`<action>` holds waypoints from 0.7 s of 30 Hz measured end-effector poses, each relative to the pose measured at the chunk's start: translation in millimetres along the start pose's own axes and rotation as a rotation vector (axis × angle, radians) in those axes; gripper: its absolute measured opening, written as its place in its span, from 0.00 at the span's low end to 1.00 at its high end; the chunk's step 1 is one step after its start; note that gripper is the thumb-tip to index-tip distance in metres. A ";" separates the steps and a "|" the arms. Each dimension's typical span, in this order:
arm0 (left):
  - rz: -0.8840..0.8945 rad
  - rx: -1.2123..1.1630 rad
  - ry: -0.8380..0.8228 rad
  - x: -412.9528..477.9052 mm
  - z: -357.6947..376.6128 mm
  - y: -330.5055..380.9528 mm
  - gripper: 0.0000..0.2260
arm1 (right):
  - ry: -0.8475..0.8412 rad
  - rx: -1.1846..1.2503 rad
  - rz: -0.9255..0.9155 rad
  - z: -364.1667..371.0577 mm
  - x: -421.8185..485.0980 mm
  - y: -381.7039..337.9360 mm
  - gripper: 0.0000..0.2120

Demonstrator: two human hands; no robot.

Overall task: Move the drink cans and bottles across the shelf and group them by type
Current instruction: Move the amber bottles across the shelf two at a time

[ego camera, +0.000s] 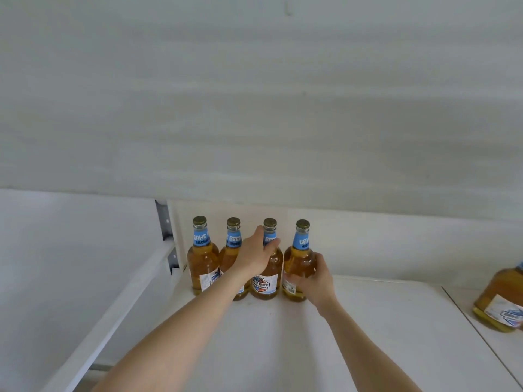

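Observation:
Several amber beer bottles with blue neck labels and gold caps stand in a row at the back left of a white shelf (368, 321). My left hand (256, 254) grips the third bottle (267, 281) at its shoulder and neck. My right hand (315, 281) wraps around the body of the rightmost bottle (298, 261). The leftmost bottle (202, 264) and the second bottle (232, 250) stand untouched, the second partly hidden behind my left wrist. Another bottle of the same kind (501, 301) shows at the right edge, cut off by the frame.
A white wall rises behind the shelf. A metal bracket (167, 236) and a white side rail (119, 306) bound the shelf on the left. A seam (478, 335) in the shelf surface runs at the right.

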State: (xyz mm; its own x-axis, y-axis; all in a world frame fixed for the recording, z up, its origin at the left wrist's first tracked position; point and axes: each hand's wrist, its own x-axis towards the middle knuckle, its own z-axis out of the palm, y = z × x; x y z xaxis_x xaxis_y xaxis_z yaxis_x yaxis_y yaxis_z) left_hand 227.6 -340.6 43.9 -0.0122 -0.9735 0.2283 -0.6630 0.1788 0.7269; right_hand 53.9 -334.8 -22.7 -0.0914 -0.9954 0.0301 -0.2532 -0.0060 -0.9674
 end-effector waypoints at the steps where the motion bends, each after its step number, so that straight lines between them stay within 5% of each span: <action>1: 0.002 -0.007 -0.004 -0.4 0.0 0.7 0.15 | 0.008 0.014 0.001 -1.3 -2.5 0.4 0.34; 21: -0.015 -0.071 0.133 -63.4 12.6 19.6 0.11 | 0.037 0.329 0.191 -53.4 -79.6 5.0 0.32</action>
State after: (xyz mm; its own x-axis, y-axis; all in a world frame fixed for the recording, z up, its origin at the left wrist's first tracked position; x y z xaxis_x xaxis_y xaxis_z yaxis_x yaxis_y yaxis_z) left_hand 205.9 -277.1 35.5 0.0995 -0.9495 0.2975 -0.6076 0.1787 0.7738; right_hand 8.5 -250.5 -16.6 -0.1435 -0.9773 -0.1557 0.0941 0.1431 -0.9852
